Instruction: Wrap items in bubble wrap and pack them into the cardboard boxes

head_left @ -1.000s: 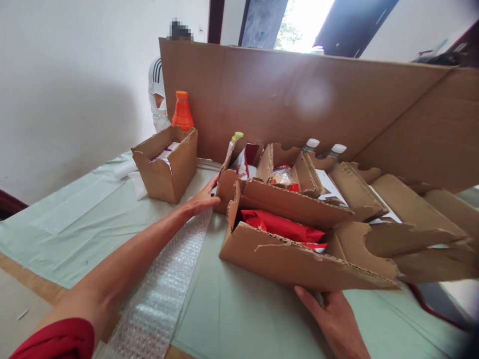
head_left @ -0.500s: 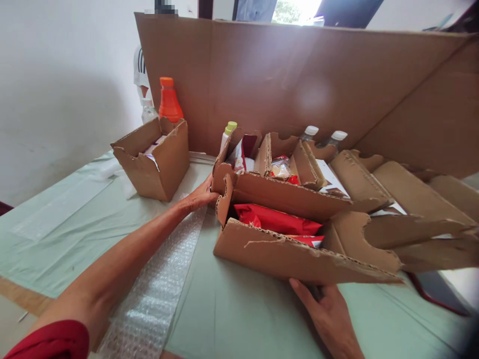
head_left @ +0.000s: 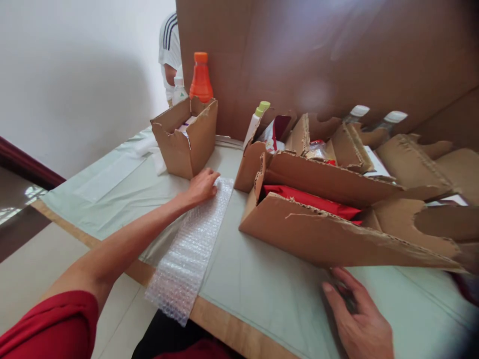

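Note:
My left hand (head_left: 203,186) rests at the far end of a strip of bubble wrap (head_left: 194,244), its fingers curled at the sheet's edge. Just behind it stands a small cardboard box (head_left: 187,144). My right hand (head_left: 359,314) is by the near side of a long cardboard box (head_left: 318,234) that holds red packets (head_left: 310,199). Its thumb and fingers curl around a small dark thing that I cannot make out.
More cardboard bins stand behind the long box, with packets inside. An orange bottle (head_left: 201,80), green-capped bottles (head_left: 258,117) and white-capped bottles stand further back. A tall cardboard panel (head_left: 269,65) closes off the rear. A person's white sleeve (head_left: 169,42) shows beside it.
My left hand has left the corner of the cardboard bin and moved left onto the bubble wrap. The view has turned to the left. My right hand stays near the long box.

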`<action>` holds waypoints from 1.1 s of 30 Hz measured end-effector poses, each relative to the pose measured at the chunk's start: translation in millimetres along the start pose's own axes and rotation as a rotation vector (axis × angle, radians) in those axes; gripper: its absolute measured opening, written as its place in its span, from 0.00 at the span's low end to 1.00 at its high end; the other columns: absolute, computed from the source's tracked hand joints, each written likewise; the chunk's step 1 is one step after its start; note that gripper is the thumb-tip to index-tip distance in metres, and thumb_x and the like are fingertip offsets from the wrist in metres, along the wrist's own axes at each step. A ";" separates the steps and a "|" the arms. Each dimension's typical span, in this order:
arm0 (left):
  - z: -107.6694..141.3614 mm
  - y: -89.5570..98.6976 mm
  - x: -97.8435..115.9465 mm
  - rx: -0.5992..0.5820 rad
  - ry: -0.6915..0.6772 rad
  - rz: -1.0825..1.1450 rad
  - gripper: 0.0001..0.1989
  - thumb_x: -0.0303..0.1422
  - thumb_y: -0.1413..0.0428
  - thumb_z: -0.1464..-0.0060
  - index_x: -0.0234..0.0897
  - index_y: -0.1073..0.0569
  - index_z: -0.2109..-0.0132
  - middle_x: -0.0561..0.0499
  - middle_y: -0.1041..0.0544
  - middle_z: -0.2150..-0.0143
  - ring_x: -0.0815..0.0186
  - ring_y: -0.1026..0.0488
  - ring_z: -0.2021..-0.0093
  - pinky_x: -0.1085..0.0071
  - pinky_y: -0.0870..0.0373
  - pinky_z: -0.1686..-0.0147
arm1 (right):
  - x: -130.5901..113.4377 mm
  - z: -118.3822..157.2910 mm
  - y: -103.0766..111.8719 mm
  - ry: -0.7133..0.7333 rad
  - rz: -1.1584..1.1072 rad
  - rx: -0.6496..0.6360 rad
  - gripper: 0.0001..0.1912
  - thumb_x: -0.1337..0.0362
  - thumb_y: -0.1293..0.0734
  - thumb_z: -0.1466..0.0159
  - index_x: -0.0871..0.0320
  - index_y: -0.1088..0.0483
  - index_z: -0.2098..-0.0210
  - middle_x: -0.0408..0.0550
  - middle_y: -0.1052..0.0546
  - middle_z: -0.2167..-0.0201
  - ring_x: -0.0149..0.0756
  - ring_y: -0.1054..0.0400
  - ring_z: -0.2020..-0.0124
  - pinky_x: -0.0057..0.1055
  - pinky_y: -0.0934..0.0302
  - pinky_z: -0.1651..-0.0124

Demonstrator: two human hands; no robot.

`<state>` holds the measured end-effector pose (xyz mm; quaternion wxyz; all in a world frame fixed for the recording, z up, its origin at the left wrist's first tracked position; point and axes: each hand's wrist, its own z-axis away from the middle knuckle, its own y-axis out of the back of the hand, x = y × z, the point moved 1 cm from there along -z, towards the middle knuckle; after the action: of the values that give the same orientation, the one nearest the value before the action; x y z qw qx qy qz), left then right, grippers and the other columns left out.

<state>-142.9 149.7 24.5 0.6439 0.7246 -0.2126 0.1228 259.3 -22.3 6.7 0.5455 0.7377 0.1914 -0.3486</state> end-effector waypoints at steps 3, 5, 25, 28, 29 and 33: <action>-15.7 -4.9 9.2 -0.042 -0.020 -0.089 0.19 0.27 0.39 0.43 0.37 0.26 0.44 0.41 0.26 0.41 0.50 0.31 0.39 0.50 0.32 0.39 | -1.4 1.3 -6.3 -0.029 0.001 0.009 0.33 0.41 0.34 0.43 0.58 0.26 0.47 0.57 0.20 0.50 0.54 0.25 0.52 0.44 0.30 0.54; -24.4 -5.3 9.9 -0.080 -0.016 -0.135 0.17 0.34 0.39 0.37 0.36 0.26 0.43 0.42 0.25 0.42 0.53 0.27 0.43 0.50 0.28 0.43 | -1.6 1.3 -7.6 -0.046 0.029 -0.001 0.36 0.40 0.35 0.43 0.60 0.26 0.46 0.59 0.21 0.49 0.55 0.26 0.51 0.44 0.31 0.58; 145.1 53.4 5.9 -0.061 -0.323 0.040 0.17 0.24 0.50 0.41 0.39 0.21 0.49 0.46 0.20 0.50 0.56 0.26 0.45 0.53 0.28 0.43 | -51.4 68.3 -8.6 0.563 0.008 -0.162 0.10 0.65 0.36 0.29 0.52 0.24 0.53 0.52 0.20 0.49 0.46 0.24 0.50 0.44 0.31 0.47; 187.2 55.6 2.2 -0.049 -0.365 0.145 0.18 0.23 0.49 0.41 0.43 0.21 0.50 0.46 0.19 0.50 0.56 0.26 0.43 0.52 0.27 0.44 | -88.7 65.1 -38.4 0.882 -0.052 -0.356 0.14 0.71 0.37 0.30 0.51 0.24 0.50 0.50 0.19 0.50 0.45 0.24 0.52 0.43 0.30 0.50; 193.6 53.6 1.5 -0.043 -0.375 0.162 0.19 0.22 0.50 0.42 0.42 0.21 0.49 0.46 0.18 0.50 0.56 0.26 0.42 0.52 0.27 0.43 | -101.6 62.1 -51.2 0.967 -0.037 -0.399 0.16 0.72 0.38 0.31 0.51 0.24 0.49 0.51 0.20 0.49 0.46 0.25 0.50 0.44 0.30 0.50; 196.3 40.2 -1.3 -0.041 -0.305 0.187 0.20 0.23 0.49 0.41 0.38 0.23 0.46 0.43 0.19 0.48 0.55 0.26 0.43 0.52 0.28 0.43 | -143.8 54.1 -103.5 1.181 0.143 -0.526 0.24 0.78 0.41 0.33 0.57 0.27 0.42 0.62 0.28 0.37 0.54 0.32 0.40 0.51 0.31 0.47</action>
<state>-181.6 -46.8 31.8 0.6046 0.6986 -0.3768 0.0664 75.8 -24.7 32.4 0.5329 0.6580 0.4883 0.2113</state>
